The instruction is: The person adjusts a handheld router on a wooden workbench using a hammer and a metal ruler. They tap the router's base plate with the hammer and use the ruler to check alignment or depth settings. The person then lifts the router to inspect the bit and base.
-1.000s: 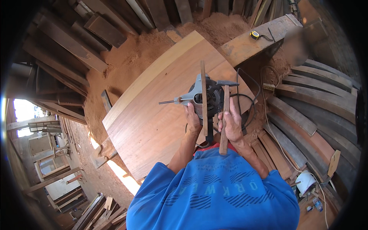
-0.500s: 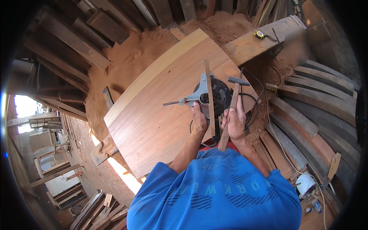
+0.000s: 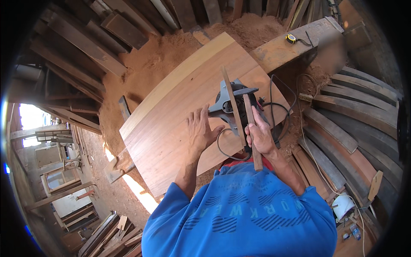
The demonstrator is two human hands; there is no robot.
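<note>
My left hand (image 3: 199, 130) lies open, fingers spread, over the curved wooden panel (image 3: 165, 141), just left of a grey-and-black power tool (image 3: 223, 103), perhaps a router. A thin wooden strip (image 3: 233, 111) crosses the tool lengthwise. My right hand (image 3: 261, 135) is closed round the wooden handle of a hammer (image 3: 250, 112), held beside the strip, its metal head above the tool. A black cord (image 3: 227, 152) loops from the tool across the panel. The tool's underside is hidden.
A yellow tape measure (image 3: 290, 38) lies on a beam (image 3: 274, 55) at upper right. Sawdust (image 3: 137, 64) surrounds the panel. Stacked planks stand at the top left, and curved boards (image 3: 364, 111) lie to the right with a pale cord (image 3: 303, 128) along them.
My left hand has let go of the power tool and opened, moving left onto the panel area. The tool and strip sit at a changed angle; the hammer head has shifted left.
</note>
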